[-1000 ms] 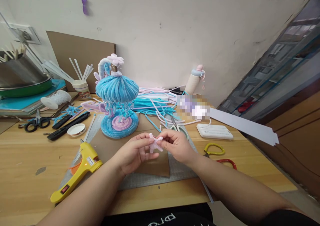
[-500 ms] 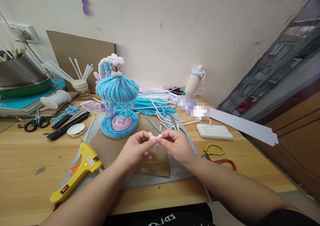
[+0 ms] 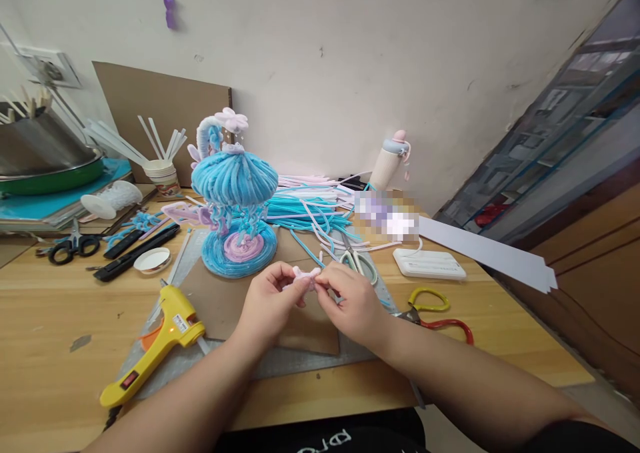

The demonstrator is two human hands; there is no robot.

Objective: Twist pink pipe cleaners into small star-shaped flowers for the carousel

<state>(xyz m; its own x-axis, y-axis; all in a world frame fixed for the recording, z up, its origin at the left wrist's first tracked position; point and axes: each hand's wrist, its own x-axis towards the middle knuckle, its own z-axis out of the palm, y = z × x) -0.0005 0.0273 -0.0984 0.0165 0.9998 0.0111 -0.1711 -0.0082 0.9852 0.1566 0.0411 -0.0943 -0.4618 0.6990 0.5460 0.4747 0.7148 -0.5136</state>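
Observation:
Between my two hands is a small pale pink piece of bent pipe cleaner point(image 3: 306, 274), held over a brown cardboard sheet point(image 3: 310, 333). My left hand point(image 3: 273, 299) pinches it between thumb and fingers. On the other side, my right hand point(image 3: 353, 303) grips its right end with thumb and forefinger; the fingers cover part of it. Just behind the hands stands a blue and pink pipe-cleaner jellyfish point(image 3: 235, 179) on a round coiled base point(image 3: 215, 256). Pale-handled scissors point(image 3: 357, 259) lie right behind my right hand.
A yellow glue gun point(image 3: 175, 319) lies at left, near my left forearm. Red-and-yellow-handled scissors point(image 3: 430, 299) are at right, beside a white power bank point(image 3: 427, 264). Blue pipe cleaners point(image 3: 300, 211) are heaped behind. Black scissors point(image 3: 75, 243) and a paper cup point(image 3: 163, 176) stand farther left.
The pink piece has shifted slightly left and turned in my fingers. My right hand has rolled over a little, its fingers now more curled around the piece's right end.

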